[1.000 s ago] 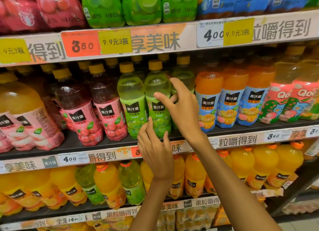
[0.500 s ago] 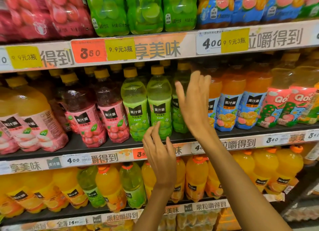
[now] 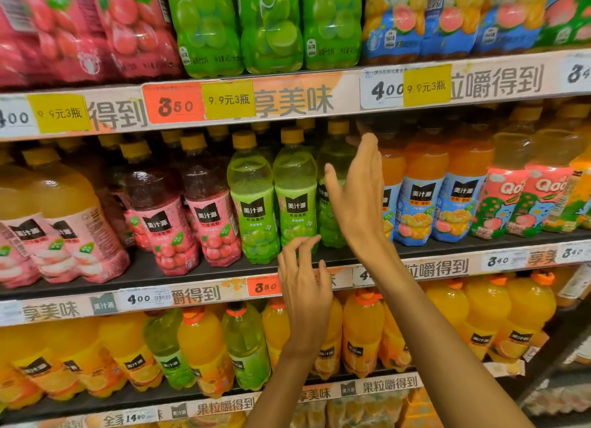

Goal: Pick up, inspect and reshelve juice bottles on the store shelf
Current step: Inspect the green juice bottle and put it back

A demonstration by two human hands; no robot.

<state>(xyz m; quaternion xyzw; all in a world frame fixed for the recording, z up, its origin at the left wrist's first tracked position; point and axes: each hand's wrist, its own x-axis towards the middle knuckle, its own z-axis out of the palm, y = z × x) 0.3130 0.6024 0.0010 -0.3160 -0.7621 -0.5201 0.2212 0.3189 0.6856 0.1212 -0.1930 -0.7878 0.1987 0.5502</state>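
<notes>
Three green grape juice bottles with yellow caps stand on the middle shelf: one (image 3: 252, 200), one (image 3: 295, 197), and a third (image 3: 332, 184) partly hidden behind my right hand. My right hand (image 3: 359, 200) is raised edge-on in front of that third bottle, fingers straight, holding nothing. My left hand (image 3: 305, 283) hovers lower, in front of the shelf edge (image 3: 198, 295), fingers loosely spread near the base of the middle green bottle and gripping nothing.
Red-labelled bottles (image 3: 211, 210) stand to the left and orange bottles with blue labels (image 3: 419, 200) to the right. Orange and green bottles fill the lower shelf (image 3: 361, 328). The upper shelf (image 3: 287, 98) with price tags hangs close above the caps.
My right hand has let go of the third green bottle, risen and straightened. My left hand has dropped from the bottle fronts to the shelf edge. The view has tilted down slightly.
</notes>
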